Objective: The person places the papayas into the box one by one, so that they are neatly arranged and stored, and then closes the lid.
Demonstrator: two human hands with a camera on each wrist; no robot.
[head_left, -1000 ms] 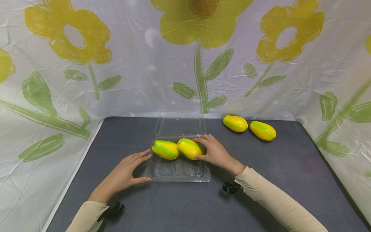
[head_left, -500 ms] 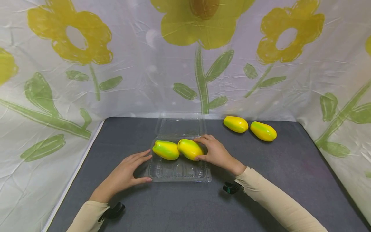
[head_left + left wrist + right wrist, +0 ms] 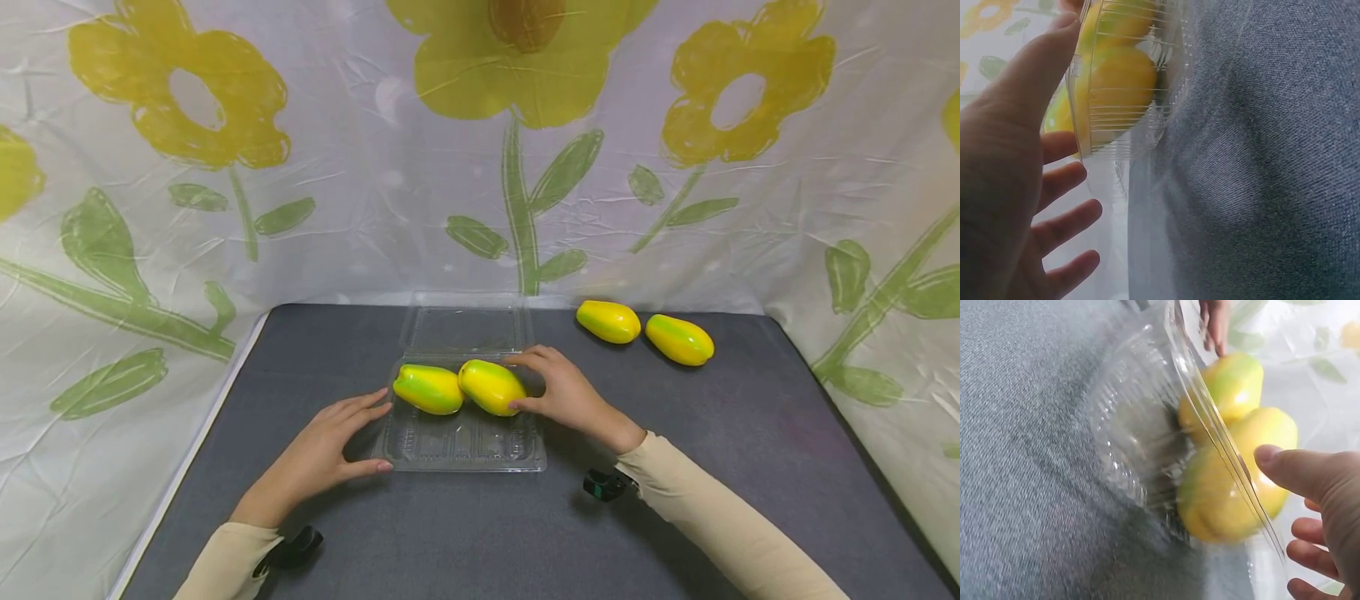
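Observation:
A clear plastic clamshell box (image 3: 465, 460) lies with its lid (image 3: 468, 325) laid back behind it. Inside, along its back half, two yellow-green papayas sit end to end: a left papaya (image 3: 427, 389) and a right papaya (image 3: 491, 387). My left hand (image 3: 318, 446) has spread fingers, with fingertips and thumb right at the box's left rim. At the right side, my right hand (image 3: 566, 396) stands with fingers apart around the right papaya's outer end; its thumb (image 3: 1297, 469) overlaps that papaya in the right wrist view. The papayas' undersides are partly hidden by the box wall.
Two more papayas, one nearer the middle (image 3: 608, 322) and one farther right (image 3: 679, 340), lie at the back right of the dark grey tablecloth (image 3: 450, 533). A flower-printed curtain (image 3: 360, 208) hangs behind the table and along both sides.
My right hand has loosened and drawn slightly to the right from the right papaya, which stays in the box. The left hand holds the same place.

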